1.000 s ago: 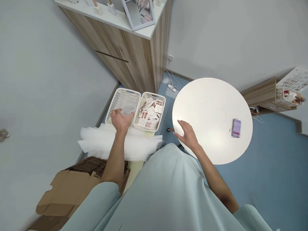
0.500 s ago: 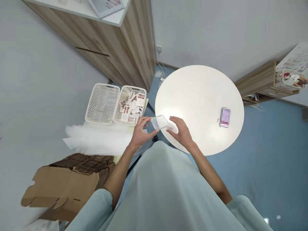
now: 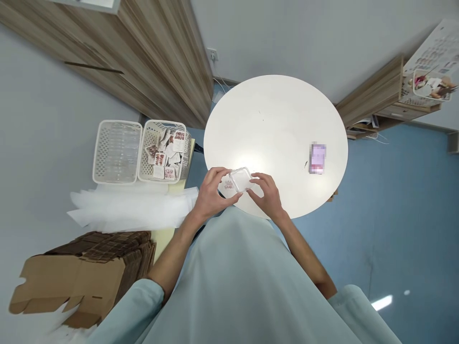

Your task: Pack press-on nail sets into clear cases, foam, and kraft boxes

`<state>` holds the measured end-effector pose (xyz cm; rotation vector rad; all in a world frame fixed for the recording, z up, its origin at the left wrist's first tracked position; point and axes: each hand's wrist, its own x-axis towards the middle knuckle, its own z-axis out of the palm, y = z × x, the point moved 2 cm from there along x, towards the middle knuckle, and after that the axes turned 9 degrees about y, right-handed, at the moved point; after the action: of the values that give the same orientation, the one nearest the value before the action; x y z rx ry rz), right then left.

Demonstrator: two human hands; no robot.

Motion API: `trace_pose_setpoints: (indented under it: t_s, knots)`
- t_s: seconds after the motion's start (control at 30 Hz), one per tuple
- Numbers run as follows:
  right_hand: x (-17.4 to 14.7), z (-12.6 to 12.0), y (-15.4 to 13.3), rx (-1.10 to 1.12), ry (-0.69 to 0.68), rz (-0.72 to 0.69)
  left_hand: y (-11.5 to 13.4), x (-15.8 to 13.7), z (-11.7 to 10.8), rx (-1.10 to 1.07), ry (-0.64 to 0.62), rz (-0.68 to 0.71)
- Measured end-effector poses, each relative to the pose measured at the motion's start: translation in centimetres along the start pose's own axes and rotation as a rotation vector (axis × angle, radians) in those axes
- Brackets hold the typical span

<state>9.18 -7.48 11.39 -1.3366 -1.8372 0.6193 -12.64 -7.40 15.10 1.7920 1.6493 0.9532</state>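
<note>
Clear plastic box (image 3: 241,179) is over the near edge of a round white table (image 3: 278,119), gripped by both hands. Fingers and thumb of the left hand (image 3: 210,195) clasp one side; the right hand (image 3: 268,196) clasps the other. Two white baskets, left (image 3: 97,160) and right (image 3: 141,165), stand side by side.

Lt blue-grn top (image 3: 233,286), short slvs (image 3: 138,303)
</note>
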Motion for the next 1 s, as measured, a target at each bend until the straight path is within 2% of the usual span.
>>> trace_pose_setpoints:
  t_s: [0.2, 0.43, 0.6, 0.77, 0.9, 1.0]
  knots:
    - [-0.6, -0.8, 0.8, -0.007, -0.074, 0.044, 1.1, 0.0, 1.0, 0.054, 0.023, 0.089]
    - [-0.7, -1.1, 1.3, 0.036, -0.106, 0.041, 2.1, 0.1, 1.0, 0.091, -0.009, 0.128]
    - [-0.1, -2.6, 1.2, 0.125, -0.161, 0.084, 2.2, 0.0, 0.4, 0.051, -0.081, 0.131]
    - [0.5, -3.9, 0.9, 0.277, -0.346, 0.183, 1.7, -0.3, -0.2, -0.046, -0.231, 0.064]
    - [0.0, -3.5, 0.8, 0.350, -0.486, 0.243, 1.3, -0.6, -0.5, -0.108, -0.345, 0.017]
    - [-0.8, -2.6, 0.6, 0.415, -0.486, 0.309, 0.7, -0.8, -0.3, -0.180, -0.379, -0.044]
